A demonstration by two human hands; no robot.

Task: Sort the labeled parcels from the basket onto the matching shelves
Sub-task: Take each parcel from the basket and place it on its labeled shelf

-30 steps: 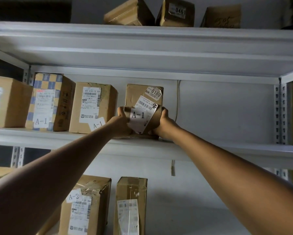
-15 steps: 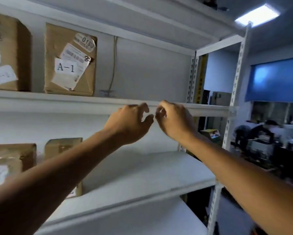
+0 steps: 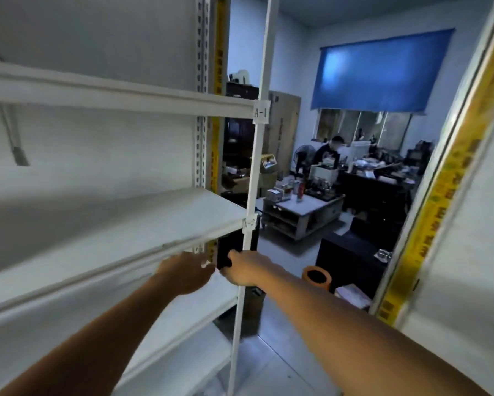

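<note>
While both arms reach forward, the left hand (image 3: 187,272) hangs loosely curled and holds nothing, just beside the right hand (image 3: 247,268), whose grip is too blurred to tell. No parcel shows. White shelves (image 3: 120,224) at 9 o'clock carry A-1 tag (image 3: 261,112); blue blind (image 3: 381,68) at 1 o'clock.

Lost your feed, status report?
Left hand and right hand empty, held out by shelf post. No parcel in view. Nothing blocking.
</note>
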